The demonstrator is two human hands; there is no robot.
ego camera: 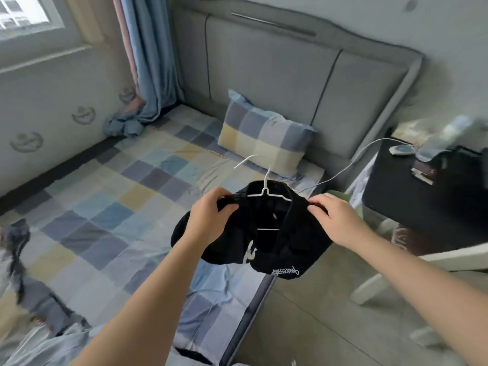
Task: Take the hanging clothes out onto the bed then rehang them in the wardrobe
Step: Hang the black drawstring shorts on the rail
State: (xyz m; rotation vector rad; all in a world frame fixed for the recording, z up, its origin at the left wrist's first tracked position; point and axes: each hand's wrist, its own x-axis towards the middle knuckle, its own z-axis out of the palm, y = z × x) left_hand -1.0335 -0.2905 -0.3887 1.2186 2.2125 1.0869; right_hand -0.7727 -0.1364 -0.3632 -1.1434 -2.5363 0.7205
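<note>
Shoulders of the black garment sit in our curled fingers — left hand and right hand gripping it on the white hanger, mid-frame above the bed edge. We judge rehanging is underway; next comes the wardrobe — out of view. At lower left, other clothes are blurred.

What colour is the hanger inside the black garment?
White: the hanger shows against the black garment, best in the head view.
</note>
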